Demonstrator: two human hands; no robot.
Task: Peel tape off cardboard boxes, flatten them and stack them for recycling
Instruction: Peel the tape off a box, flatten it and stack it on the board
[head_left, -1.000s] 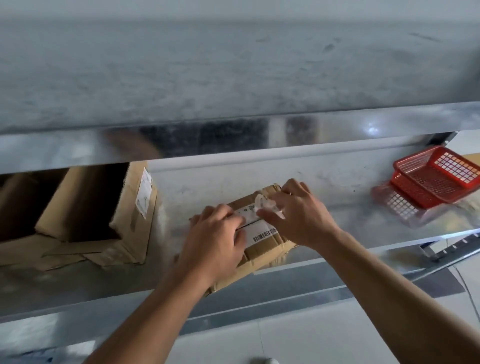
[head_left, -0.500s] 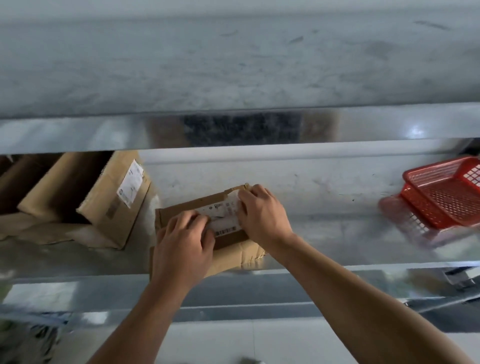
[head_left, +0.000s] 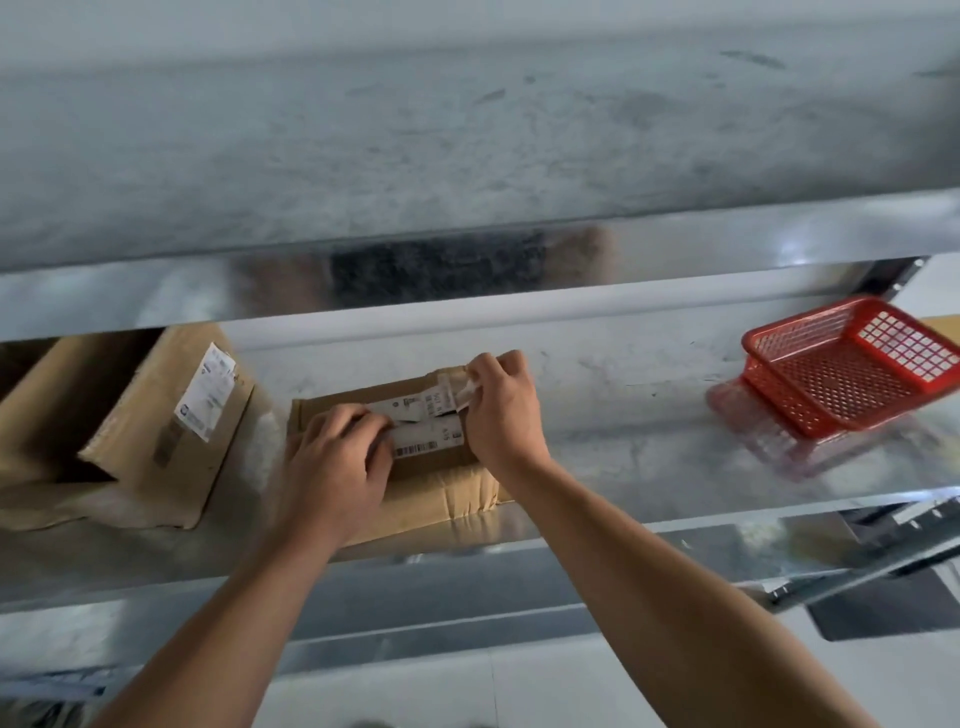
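Two hands of mine work on one small cardboard box (head_left: 441, 493), which lies on the metal shelf (head_left: 623, 415) at about the middle of its length, the crumpled near face right at the shelf's front edge. My left hand (head_left: 337, 462) lies knuckles up on the box's top, fingers bent, their tips bearing down on the left end of the white shipping label (head_left: 421, 441). Whether those fingertips nip the label's edge or only press on it I cannot tell, since the hand itself covers them. My right hand (head_left: 501, 415) is at the box's far right corner, thumb and fingers curled together and pinching a strip of pale tape (head_left: 464, 392), which stands up off the cardboard between the fingertips. The label shows a barcode along its near edge and is split in two across its length. Toward the shelf's left end a bigger cardboard box (head_left: 156, 431) lies on its side, its open mouth dark, with a white sticker (head_left: 205, 397) on the face turned toward the small box. At the shelf's right end sits a red mesh basket (head_left: 852, 374), its colour mirrored in the shiny metal. Both of my forearms reach in over the shelf's front edge, bare to the elbow.
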